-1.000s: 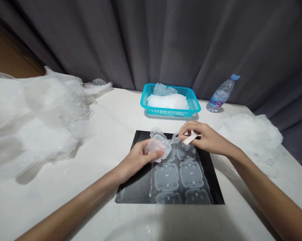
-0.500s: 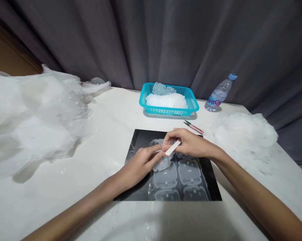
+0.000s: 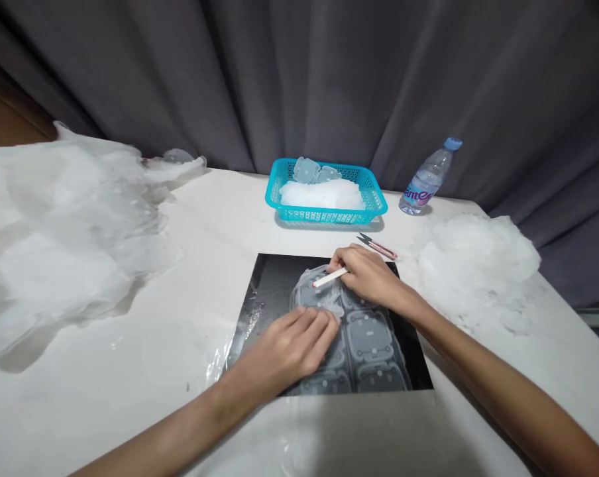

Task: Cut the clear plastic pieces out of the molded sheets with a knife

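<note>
L hand (image 3: 292, 344) flat on blister sheet (image 3: 366, 334), R hand (image 3: 366, 275) holding white stick (image 3: 329, 279) (tip on sheet)

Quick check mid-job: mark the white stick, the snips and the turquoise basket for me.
white stick (image 3: 329, 278), head view, middle of its bare shaft.
snips (image 3: 378, 247), head view, on the pink handle.
turquoise basket (image 3: 324, 215), head view, on its front wall.
</note>
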